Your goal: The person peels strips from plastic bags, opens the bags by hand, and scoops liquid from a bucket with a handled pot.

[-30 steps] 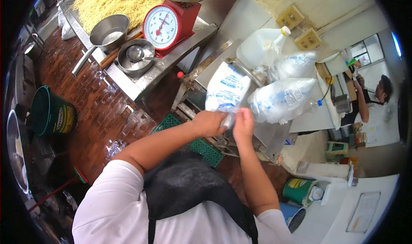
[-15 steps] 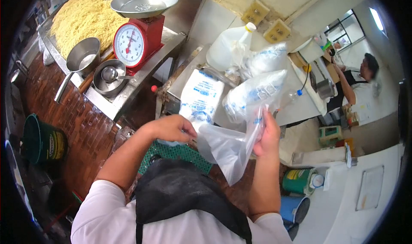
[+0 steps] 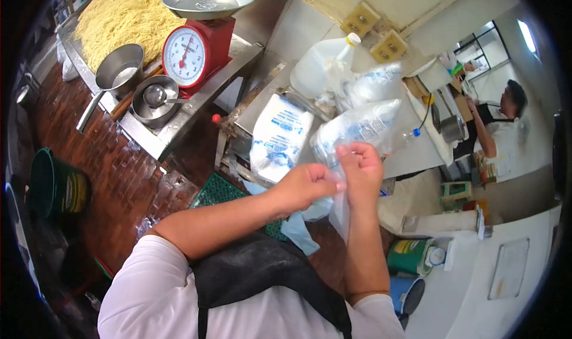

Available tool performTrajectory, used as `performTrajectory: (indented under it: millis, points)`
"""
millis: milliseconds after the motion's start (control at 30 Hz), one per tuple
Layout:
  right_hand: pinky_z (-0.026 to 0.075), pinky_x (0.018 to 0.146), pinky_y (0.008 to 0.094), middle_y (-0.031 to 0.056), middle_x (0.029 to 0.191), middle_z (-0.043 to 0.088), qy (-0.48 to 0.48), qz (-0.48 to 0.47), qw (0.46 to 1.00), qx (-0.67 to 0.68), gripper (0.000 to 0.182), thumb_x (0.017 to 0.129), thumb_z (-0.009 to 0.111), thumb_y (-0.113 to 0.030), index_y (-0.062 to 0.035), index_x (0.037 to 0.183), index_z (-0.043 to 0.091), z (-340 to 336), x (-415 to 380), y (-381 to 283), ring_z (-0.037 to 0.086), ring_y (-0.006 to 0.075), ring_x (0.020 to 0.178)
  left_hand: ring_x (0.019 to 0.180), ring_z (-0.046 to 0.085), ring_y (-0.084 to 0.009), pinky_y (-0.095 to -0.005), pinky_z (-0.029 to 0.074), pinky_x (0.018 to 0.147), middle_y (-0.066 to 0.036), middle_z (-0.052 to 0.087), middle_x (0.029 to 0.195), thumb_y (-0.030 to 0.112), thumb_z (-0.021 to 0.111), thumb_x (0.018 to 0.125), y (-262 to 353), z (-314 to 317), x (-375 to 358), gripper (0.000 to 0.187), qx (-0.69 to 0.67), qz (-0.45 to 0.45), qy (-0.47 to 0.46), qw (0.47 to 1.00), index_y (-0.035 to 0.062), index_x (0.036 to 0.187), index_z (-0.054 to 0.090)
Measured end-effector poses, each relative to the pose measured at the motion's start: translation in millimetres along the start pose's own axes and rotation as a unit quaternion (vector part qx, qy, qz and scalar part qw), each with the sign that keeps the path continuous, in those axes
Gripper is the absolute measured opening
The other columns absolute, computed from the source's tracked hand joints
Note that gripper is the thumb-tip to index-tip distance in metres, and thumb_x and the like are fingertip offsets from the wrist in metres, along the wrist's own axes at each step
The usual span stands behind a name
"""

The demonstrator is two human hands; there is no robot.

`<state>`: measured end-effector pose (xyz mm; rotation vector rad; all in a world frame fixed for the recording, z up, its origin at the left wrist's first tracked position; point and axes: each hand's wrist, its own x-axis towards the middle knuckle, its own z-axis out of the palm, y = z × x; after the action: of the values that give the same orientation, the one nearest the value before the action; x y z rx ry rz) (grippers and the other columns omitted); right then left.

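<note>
Close together in the lower middle of the head view, my left hand [image 3: 305, 190] and my right hand [image 3: 362, 171] both pinch a clear plastic bag [image 3: 339, 215]. The bag hangs narrow and gathered below the fingers. Just beyond the hands lie white plastic packs with blue print, one flat pack [image 3: 281, 137] to the left and one fuller pack [image 3: 357, 130] behind my right hand. Another clear bag with blue print [image 3: 374, 85] sits behind them, beside a translucent jug [image 3: 322, 67] with a yellow-rimmed cap.
A red scale [image 3: 205, 53] carries a metal pan. Yellow noodles [image 3: 122, 26] are heaped at the upper left, near a saucepan [image 3: 119, 70] and a metal bowl [image 3: 155, 100]. A green crate [image 3: 217, 191] and bucket [image 3: 56, 187] stand low. Another person [image 3: 497, 118] is at the right.
My left hand has moved right, up to my right hand, and now grips the bag there. The bag was spread wide and is now gathered narrow between both hands.
</note>
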<state>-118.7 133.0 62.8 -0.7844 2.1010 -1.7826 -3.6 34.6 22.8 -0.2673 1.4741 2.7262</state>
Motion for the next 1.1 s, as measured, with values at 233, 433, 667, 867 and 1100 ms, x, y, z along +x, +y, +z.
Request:
performTrajectory:
  millis: [233,433,667,867,1100]
  points:
    - [0.046,0.072,0.0383,0.0096,0.088,0.063,0.039,-0.377,0.834,-0.4,0.04,0.069,0.082,-0.017,-0.0065,0.101,0.061,-21,-27,-33,0.061,0.0288,0.083,0.041,0.04,-0.0054,-0.02,0.03,0.037,0.001,0.062,0.074,0.025,0.062,0.092,-10,-3,15,0.015,-0.149,-0.015,0.058,0.987,0.01,0.089,0.062]
    - [0.044,0.073,0.0396,0.0073,0.088,0.063,-0.069,-0.255,0.818,-0.511,0.025,0.073,0.077,-0.02,-0.0089,0.092,0.066,-36,-61,-37,0.061,0.0281,0.083,0.041,0.039,-0.0066,-0.0217,0.03,0.037,-0.002,0.066,0.077,0.025,0.06,0.092,-14,-4,23,0.017,-0.167,-0.028,0.048,0.984,0.0085,0.09,0.06]
    - [0.044,0.068,0.0395,0.0062,0.08,0.062,-0.083,-0.262,0.799,-0.535,0.012,0.075,0.074,-0.017,-0.0096,0.081,0.067,-43,-56,-37,0.061,0.0269,0.076,0.042,0.039,-0.0049,-0.0204,0.03,0.037,-0.002,0.065,0.082,0.032,0.062,0.091,-11,-1,20,0.024,-0.16,-0.059,0.044,0.984,0.0092,0.095,0.056]
    - [0.045,0.058,0.0317,0.007,0.073,0.06,-0.046,-0.171,0.925,-0.336,0.014,0.073,0.075,-0.006,-0.0058,0.076,0.062,-41,-48,-21,0.058,0.0214,0.064,0.052,0.044,-0.0037,-0.0185,0.033,0.042,-0.002,0.065,0.089,0.034,0.066,0.089,-22,4,3,0.031,-0.109,-0.049,0.033,0.992,0.0067,0.102,0.062]
    - [0.044,0.06,0.0265,0.0031,0.072,0.057,-0.11,-0.055,0.96,-0.251,0.021,0.076,0.076,-0.006,-0.0046,0.072,0.054,-43,-48,-2,0.053,0.013,0.065,0.049,0.045,-0.004,-0.0188,0.033,0.041,0.002,0.061,0.08,0.022,0.067,0.088,-26,-1,12,0.021,-0.089,-0.046,-0.016,0.995,0.0069,0.102,0.063]
